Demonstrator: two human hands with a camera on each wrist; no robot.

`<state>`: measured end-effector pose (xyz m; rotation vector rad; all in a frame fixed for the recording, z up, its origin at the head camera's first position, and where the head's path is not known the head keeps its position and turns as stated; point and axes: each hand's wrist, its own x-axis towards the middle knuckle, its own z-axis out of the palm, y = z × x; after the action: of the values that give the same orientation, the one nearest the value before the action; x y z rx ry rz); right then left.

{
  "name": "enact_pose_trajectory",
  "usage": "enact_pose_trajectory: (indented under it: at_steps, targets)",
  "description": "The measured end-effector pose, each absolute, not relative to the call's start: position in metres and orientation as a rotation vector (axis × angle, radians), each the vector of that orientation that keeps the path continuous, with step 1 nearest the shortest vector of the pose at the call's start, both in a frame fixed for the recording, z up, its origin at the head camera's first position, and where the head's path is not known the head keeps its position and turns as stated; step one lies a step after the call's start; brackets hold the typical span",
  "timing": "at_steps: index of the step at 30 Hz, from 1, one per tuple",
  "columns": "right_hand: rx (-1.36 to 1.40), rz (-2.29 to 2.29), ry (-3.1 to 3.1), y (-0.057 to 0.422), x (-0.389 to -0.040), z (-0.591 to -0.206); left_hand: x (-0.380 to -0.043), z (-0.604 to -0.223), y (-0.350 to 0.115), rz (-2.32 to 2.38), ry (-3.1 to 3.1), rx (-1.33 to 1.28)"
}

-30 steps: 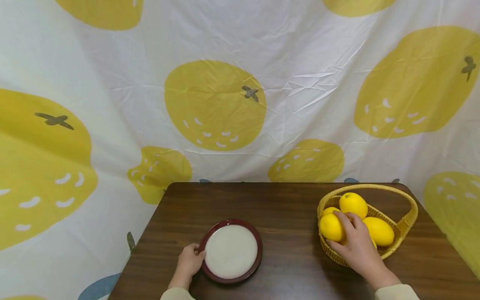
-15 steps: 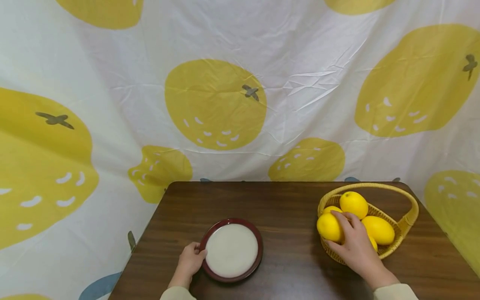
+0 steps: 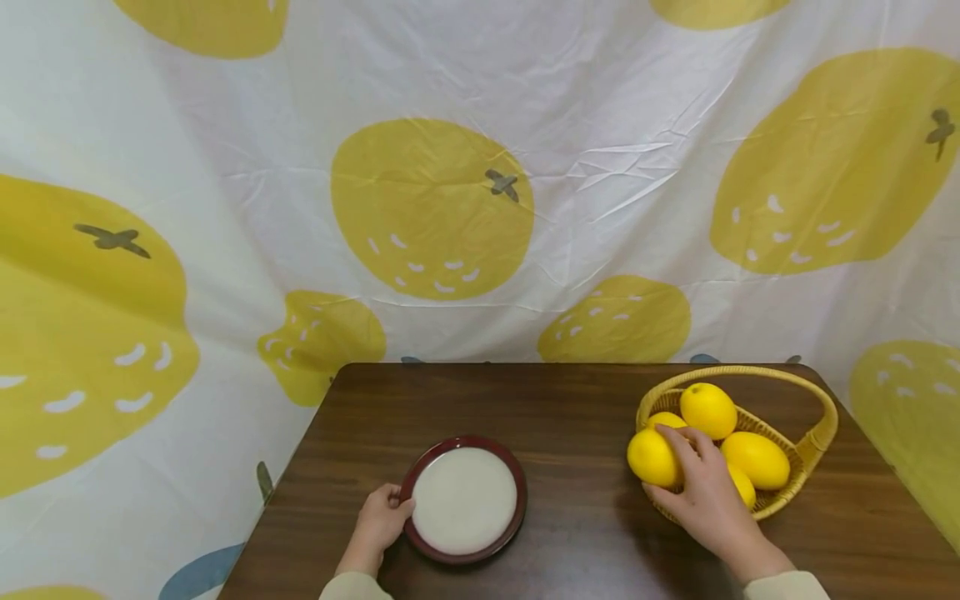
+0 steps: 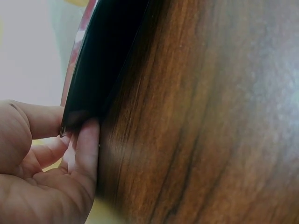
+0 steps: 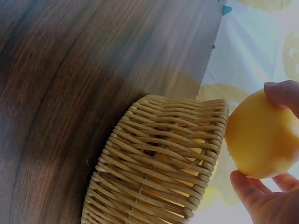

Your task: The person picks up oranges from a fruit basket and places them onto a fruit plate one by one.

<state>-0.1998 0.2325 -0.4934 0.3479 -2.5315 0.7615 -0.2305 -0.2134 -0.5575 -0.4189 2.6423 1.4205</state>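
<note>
My left hand point(image 3: 378, 525) pinches the left rim of a round plate point(image 3: 465, 500), cream inside with a dark red edge. The left wrist view shows the plate's dark underside point(image 4: 105, 60), with fingertips between it and the wood. At the right, my right hand point(image 3: 708, 500) grips a yellow lemon point(image 3: 651, 458) between thumb and fingers. That lemon is at the left rim of a wicker basket point(image 3: 823, 429); in the right wrist view it is just above the woven wall point(image 5: 159, 154). Several other lemons point(image 3: 756, 461) lie inside the basket, partly hidden by my hand.
Both plate and basket stand on a dark brown wooden table point(image 3: 577, 433). The basket's tall arched handle point(image 3: 735, 371) rises over its far side. Behind the table hangs a white cloth point(image 3: 600, 125) printed with large yellow fruit.
My right hand has shifted slightly left with the lemon, bringing it out over the basket's left rim and uncovering more of a lemon behind. The left hand and plate stay in place.
</note>
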Motion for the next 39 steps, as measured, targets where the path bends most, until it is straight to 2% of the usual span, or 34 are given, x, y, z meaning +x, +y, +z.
enact_pose_trajectory:
  at_steps: [39]
  targets:
    - [0.413, 0.806, -2.541, 0.210, -0.201, -0.500, -0.229, -0.562, -0.215, 1.476, 2.643, -0.402]
